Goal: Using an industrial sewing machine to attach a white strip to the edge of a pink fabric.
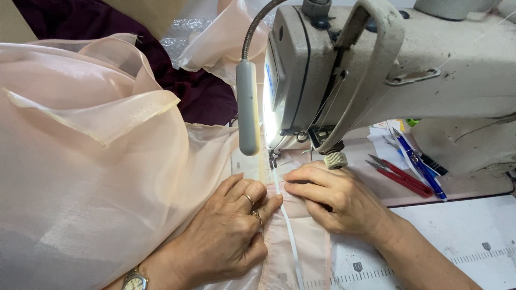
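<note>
Both hands press flat, nothing gripped: left hand and right hand flank the white tape just before the presser foot. The peach fabric is best fed evenly, fingertips kept clear of the foot.

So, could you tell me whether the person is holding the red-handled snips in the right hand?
No, the red-handled snips lie on the machine bed beside the blue pen, while the right hand presses flat on the peach fabric.

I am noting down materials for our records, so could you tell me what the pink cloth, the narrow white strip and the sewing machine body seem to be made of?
Pink cloth: a thin, sheer woven fabric, perhaps organza, as it is see-through with a soft sheen.
White strip: probably a flat textile tape, matte; too small to be sure.
Sewing machine body: cast metal with cream paint, chipped and grimy.
</note>
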